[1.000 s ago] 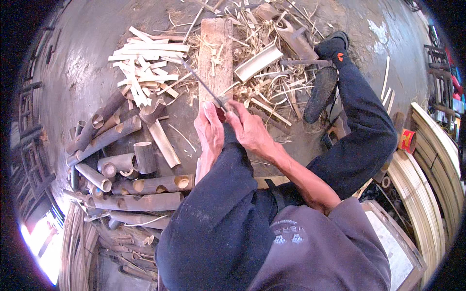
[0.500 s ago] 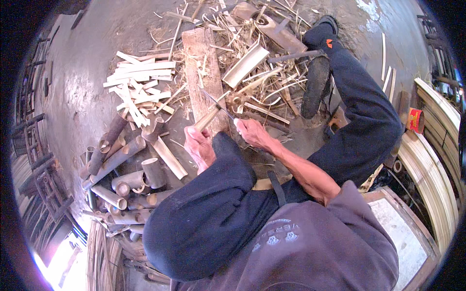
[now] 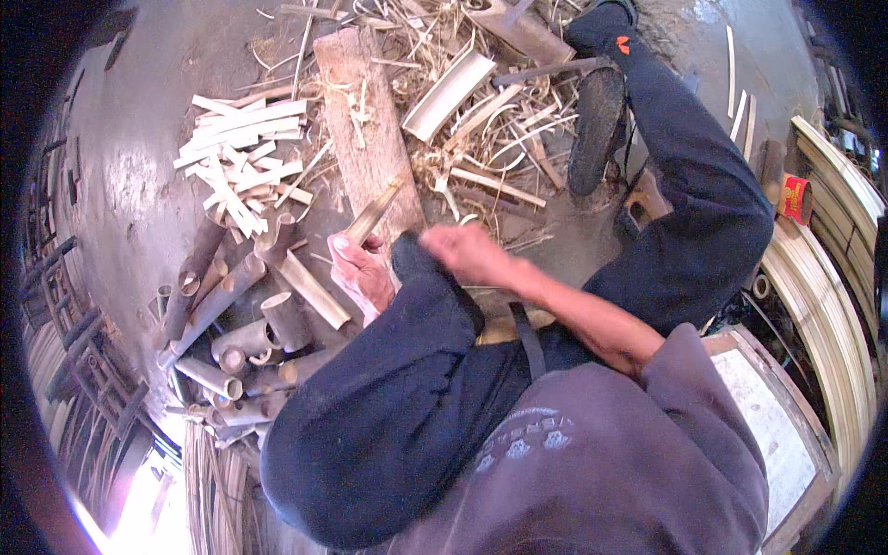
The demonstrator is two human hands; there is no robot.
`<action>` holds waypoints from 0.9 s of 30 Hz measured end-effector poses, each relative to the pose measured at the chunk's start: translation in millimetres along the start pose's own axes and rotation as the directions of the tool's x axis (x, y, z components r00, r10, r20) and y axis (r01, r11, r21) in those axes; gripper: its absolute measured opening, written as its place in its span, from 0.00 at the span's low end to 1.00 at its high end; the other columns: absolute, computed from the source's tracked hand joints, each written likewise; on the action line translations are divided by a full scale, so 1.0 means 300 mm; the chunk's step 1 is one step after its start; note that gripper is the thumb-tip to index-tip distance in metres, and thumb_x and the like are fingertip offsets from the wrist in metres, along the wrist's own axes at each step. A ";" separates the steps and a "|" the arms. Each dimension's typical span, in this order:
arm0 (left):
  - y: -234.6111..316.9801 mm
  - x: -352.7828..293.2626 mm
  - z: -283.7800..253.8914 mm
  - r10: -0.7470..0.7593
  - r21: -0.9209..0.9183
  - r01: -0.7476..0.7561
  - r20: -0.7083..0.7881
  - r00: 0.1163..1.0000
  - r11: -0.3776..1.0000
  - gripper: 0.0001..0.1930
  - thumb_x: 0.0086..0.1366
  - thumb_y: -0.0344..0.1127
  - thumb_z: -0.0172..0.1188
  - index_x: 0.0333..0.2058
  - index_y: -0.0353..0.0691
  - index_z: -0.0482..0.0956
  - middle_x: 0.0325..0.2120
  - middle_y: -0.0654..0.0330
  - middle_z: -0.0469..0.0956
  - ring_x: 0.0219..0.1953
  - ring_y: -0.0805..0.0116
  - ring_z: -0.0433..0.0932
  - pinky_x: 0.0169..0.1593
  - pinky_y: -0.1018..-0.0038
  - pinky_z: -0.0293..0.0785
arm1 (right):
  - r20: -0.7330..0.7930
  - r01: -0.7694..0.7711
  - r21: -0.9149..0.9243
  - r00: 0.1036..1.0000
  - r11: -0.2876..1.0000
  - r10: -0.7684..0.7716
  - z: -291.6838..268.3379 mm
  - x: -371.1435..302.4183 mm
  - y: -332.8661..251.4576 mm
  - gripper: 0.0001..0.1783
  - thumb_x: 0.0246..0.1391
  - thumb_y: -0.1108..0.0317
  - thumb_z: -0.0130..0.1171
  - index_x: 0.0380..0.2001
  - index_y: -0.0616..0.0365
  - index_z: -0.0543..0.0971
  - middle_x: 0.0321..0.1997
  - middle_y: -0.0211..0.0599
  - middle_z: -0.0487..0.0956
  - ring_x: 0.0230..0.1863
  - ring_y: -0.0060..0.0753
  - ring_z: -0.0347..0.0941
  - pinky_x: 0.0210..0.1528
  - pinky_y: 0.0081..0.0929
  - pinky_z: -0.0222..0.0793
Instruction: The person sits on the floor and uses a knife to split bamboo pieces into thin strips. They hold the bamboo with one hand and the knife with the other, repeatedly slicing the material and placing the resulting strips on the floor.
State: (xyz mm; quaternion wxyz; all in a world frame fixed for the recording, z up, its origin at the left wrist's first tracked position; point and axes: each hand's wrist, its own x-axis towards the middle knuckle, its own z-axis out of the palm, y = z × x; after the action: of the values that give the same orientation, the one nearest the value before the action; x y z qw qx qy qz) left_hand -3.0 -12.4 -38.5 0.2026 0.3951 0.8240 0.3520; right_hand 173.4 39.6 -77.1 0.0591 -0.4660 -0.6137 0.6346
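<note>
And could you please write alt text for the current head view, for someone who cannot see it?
A bare left hand grips a bamboo strip by a plank; the right hand, blurred, is nearby. Pale slats and bamboo tubes lie to the left.

Head-worn fisheye, looking steeply down

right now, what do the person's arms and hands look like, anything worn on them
The left hand and right hand are both bare, with no gloves visible; the right is blurred. The right forearm is uncovered, below a short, dark purplish-grey shirt sleeve. The left forearm is mostly hidden, so its sleeve cannot be told.
</note>
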 end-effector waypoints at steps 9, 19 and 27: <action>-0.015 -0.002 0.005 0.004 0.008 -0.004 0.021 1.000 1.000 0.20 0.74 0.44 0.35 0.35 0.35 0.70 0.26 0.52 0.76 0.27 0.61 0.75 0.32 0.67 0.70 | -0.204 0.084 -0.036 0.975 0.996 -0.090 -0.012 0.047 0.096 0.23 0.65 0.52 0.44 0.32 0.65 0.73 0.24 0.54 0.75 0.26 0.51 0.72 0.32 0.47 0.64; -0.051 0.039 0.006 -0.024 -0.012 0.024 0.004 1.000 1.000 0.20 0.74 0.44 0.34 0.36 0.35 0.71 0.28 0.52 0.76 0.30 0.61 0.75 0.34 0.67 0.71 | -0.019 0.062 -0.156 0.998 0.986 -0.065 -0.017 0.018 0.103 0.28 0.64 0.45 0.40 0.33 0.63 0.75 0.33 0.61 0.77 0.39 0.66 0.74 0.41 0.50 0.68; -0.012 0.143 0.011 -0.261 -0.707 0.215 0.044 0.964 0.673 0.21 0.73 0.48 0.38 0.54 0.40 0.67 0.52 0.59 0.68 0.53 0.62 0.68 0.53 0.69 0.69 | -0.031 -0.110 0.056 0.993 0.992 0.111 -0.041 0.019 0.146 0.30 0.66 0.45 0.37 0.38 0.61 0.79 0.22 0.45 0.74 0.27 0.39 0.71 0.35 0.40 0.67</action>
State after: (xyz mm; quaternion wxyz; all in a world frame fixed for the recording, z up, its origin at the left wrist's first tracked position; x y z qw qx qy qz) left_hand -28.7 21.4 -45.9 0.3573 0.1656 0.6763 0.6226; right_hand 200.2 41.7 -114.2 0.0469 -0.5082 -0.5686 0.6452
